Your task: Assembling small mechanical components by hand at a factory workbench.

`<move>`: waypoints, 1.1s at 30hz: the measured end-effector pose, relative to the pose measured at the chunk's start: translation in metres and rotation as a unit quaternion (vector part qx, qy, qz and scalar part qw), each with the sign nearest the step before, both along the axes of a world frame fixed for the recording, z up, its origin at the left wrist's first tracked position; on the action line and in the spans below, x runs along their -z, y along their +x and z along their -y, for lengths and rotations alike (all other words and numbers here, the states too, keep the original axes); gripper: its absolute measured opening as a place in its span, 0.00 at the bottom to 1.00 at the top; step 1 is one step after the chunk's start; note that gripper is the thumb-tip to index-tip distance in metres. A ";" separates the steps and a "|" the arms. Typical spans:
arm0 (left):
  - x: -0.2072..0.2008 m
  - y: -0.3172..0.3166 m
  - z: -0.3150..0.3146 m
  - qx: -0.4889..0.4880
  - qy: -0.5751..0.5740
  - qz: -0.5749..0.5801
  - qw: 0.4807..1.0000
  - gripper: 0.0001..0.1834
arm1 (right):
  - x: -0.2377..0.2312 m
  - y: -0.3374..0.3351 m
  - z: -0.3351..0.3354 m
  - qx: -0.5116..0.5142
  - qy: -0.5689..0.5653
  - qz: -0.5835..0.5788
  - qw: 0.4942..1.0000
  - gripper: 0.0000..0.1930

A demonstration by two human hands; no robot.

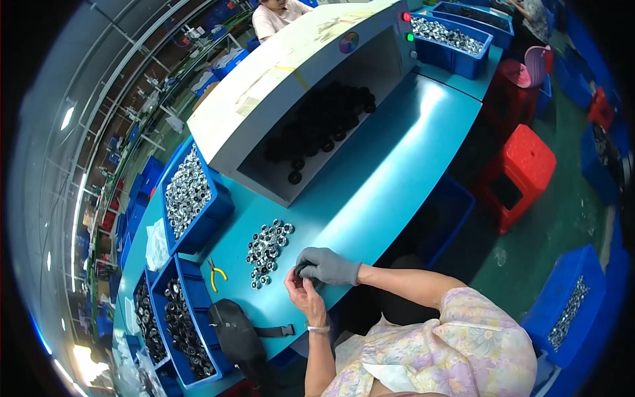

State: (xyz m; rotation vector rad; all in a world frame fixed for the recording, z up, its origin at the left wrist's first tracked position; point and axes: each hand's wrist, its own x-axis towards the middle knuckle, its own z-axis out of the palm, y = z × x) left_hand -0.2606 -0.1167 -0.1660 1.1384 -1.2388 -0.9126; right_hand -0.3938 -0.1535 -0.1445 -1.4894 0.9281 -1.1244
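Close together over the table's near edge, both my hands close on one small black round part [303, 270]. My left hand [307, 299] is bare, with a band at the wrist, and its fingers pinch the part from below. On my right hand [333, 266] is a grey glove, its fingers curled round the part's upper side and hiding much of it. Just beyond my hands, a loose pile of shiny silver round parts with dark centres [268, 248] lies on the teal table [344, 205].
A white box-shaped housing [278, 99] holds a heap of black rings [324, 126]. Blue bins of silver parts [187, 192] and black parts [185, 324] stand at left, near yellow-handled pliers [215, 274] and a black pouch [235, 334]. A red stool [522, 172] stands right.
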 end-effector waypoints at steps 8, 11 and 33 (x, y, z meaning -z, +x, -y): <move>-0.006 0.000 -0.006 -0.010 0.012 0.023 1.000 0.18 | 0.006 0.003 -0.001 -0.024 -0.035 0.002 0.999 0.11; -0.005 -0.001 -0.004 -0.012 0.013 0.034 0.999 0.18 | 0.012 0.004 0.003 -0.007 -0.069 -0.008 0.998 0.11; 0.001 -0.001 0.000 -0.016 0.007 0.034 0.999 0.14 | 0.015 0.005 0.002 0.012 -0.071 0.005 0.997 0.11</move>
